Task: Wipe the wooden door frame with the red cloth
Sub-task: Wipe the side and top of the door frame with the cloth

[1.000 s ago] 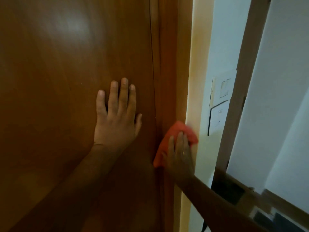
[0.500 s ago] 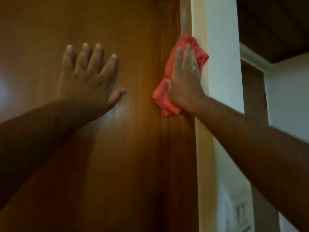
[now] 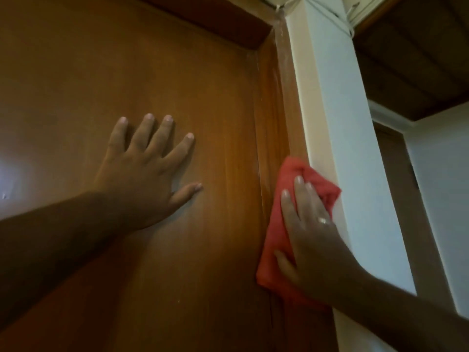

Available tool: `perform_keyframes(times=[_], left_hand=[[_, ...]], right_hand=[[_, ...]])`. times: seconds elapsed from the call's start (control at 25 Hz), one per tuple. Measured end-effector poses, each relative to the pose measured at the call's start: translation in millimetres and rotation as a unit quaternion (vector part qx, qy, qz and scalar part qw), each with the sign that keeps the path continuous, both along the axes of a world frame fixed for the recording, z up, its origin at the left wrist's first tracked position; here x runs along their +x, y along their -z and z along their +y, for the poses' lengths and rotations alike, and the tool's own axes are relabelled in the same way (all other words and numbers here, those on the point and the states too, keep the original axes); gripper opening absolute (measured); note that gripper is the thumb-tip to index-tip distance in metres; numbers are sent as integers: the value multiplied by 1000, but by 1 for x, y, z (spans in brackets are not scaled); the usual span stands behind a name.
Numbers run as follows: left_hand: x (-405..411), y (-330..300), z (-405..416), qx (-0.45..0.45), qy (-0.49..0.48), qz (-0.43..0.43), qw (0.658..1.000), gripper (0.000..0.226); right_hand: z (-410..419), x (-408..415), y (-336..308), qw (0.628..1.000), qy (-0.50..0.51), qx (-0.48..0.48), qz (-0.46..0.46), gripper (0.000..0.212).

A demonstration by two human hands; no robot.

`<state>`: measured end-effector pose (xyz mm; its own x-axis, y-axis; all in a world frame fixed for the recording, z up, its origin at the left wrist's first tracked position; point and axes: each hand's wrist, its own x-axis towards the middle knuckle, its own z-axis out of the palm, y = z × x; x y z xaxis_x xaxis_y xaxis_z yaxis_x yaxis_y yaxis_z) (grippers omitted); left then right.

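Note:
The wooden door frame [image 3: 275, 110] runs up the right side of the brown door [image 3: 127, 72] to a top corner. My right hand [image 3: 312, 232] presses the red cloth [image 3: 276, 224] flat against the frame's upright, fingers pointing up, a ring on one finger. The cloth covers the frame from its inner edge to the white wall corner, and my palm hides part of it. My left hand [image 3: 147, 171] lies flat on the door panel with fingers spread, holding nothing.
A white wall pillar [image 3: 337, 123] borders the frame on the right. A thin cable [image 3: 330, 11] runs along the top of the wall. A dark wooden ceiling [image 3: 411, 54] and another doorway [image 3: 401, 186] lie further right.
The view has tilted up, bringing the frame's top corner into sight. My right hand carried the cloth up the frame from switch height. My left hand also moved up the door and stayed flat.

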<state>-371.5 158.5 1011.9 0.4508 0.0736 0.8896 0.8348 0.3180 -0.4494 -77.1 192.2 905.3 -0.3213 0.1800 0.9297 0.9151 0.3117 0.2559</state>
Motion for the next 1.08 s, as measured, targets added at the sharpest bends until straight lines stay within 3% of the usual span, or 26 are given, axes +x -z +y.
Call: perform_keyframes(times=[0.12, 0.28, 0.48, 0.6, 0.68, 0.8, 0.96, 1.08], left_hand=[[-16, -44, -9, 23, -14, -7, 1000, 92], [-39, -101, -10, 39, -12, -70, 997, 101], [-53, -113, 13, 123, 11, -29, 992, 92], [-59, -124, 33, 179, 49, 4, 983, 89], [-67, -134, 47, 186, 62, 10, 980, 96], [-75, -139, 57, 164, 87, 16, 982, 99], [-72, -133, 55, 153, 60, 3, 986, 101], [-61, -120, 33, 165, 32, -15, 986, 88]], right_hand=[[9, 2, -36, 1000, 8, -1, 20, 101], [11, -14, -176, 993, -5, 37, 109, 96], [-5, -21, -323, 988, -15, -5, 152, 95], [-17, -21, -360, 984, -16, 2, 179, 84], [-23, -24, -354, 985, -27, 3, 173, 71], [-17, -25, -293, 990, 26, 33, 135, 56], [7, -16, -157, 978, 185, 96, 14, 77], [6, -9, -188, 971, 226, 77, -9, 92]])
